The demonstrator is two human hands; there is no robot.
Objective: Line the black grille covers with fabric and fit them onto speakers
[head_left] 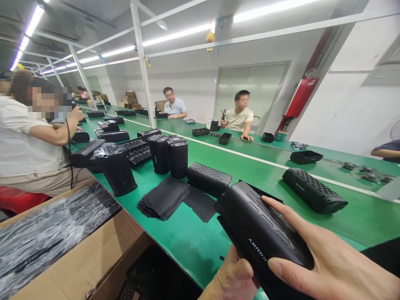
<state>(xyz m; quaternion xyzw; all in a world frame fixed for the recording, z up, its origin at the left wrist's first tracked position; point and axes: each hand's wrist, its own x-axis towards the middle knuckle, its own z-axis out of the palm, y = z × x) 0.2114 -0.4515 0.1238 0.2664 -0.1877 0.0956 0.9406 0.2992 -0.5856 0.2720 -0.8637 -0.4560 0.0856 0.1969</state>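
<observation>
Between my two hands is a black plastic housing (250,221) with rows of slots and pale lettering on its side. My left hand (233,273) grips it from below, thumb along the lower edge. Over its top and near end wraps my right hand (325,254), fingers and thumb spread to either side. Just beyond its far end lie a stack of thin black sheets (165,198) and another housing (209,179) on its side. Several housings stand upright farther left, among them one (115,171) at the table edge.
A long green table (187,241) runs into the distance. On the right lies a perforated housing (314,191), with an open black shell (306,157) behind it. An open cardboard box (103,246) with plastic wrapping sits below the left edge. Co-workers sit along both sides.
</observation>
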